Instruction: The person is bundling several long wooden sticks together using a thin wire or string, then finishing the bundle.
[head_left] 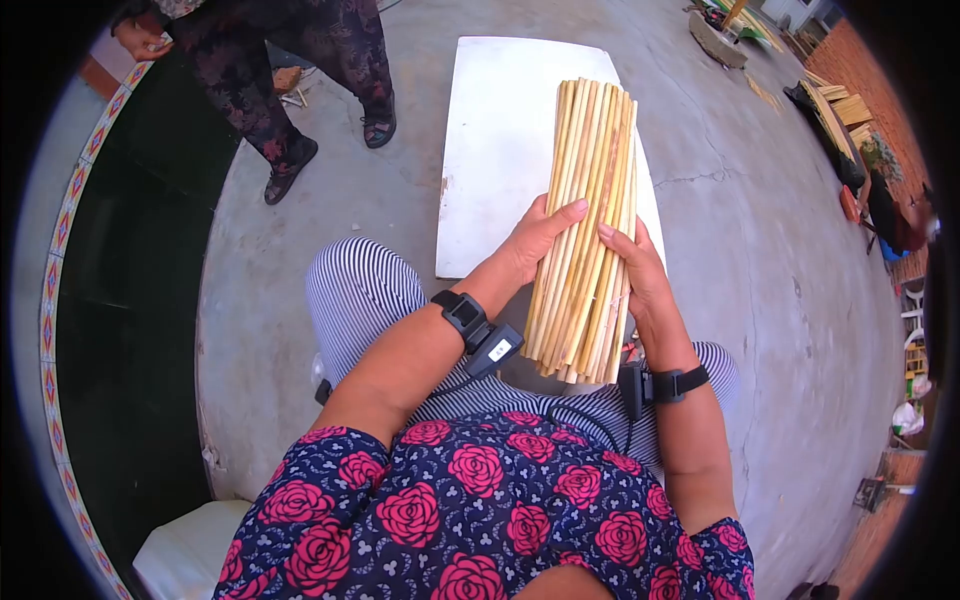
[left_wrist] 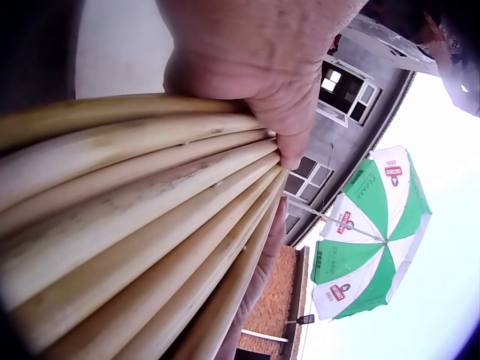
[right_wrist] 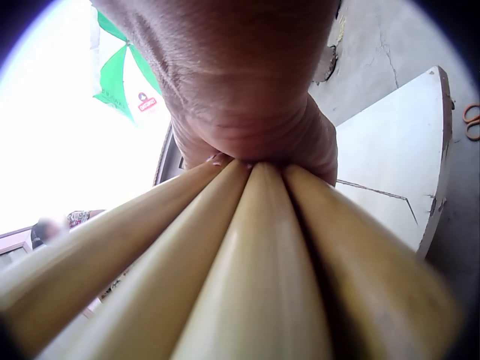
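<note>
Both hands hold one thick bundle of pale yellow sticks (head_left: 590,180), long and smooth like peeled stalks, over the near end of a white board (head_left: 500,140). The left hand (head_left: 540,238) grips the bundle's left side at mid-length, its thumb lying across the front. On the opposite side the right hand (head_left: 645,268) grips it a little lower, thumb also on the front. Behind the sticks most of the fingers are hidden. In the left wrist view the stalks (left_wrist: 150,225) fan out below the hand; in the right wrist view several stalks (right_wrist: 247,262) run close under the palm.
Orange-handled scissors (right_wrist: 472,122) show at the right wrist view's edge. Another person (head_left: 290,70) stands on the concrete floor (head_left: 290,220) at upper left. Piled materials (head_left: 845,120) line the brick wall at right. A green and white umbrella (left_wrist: 375,232) is overhead.
</note>
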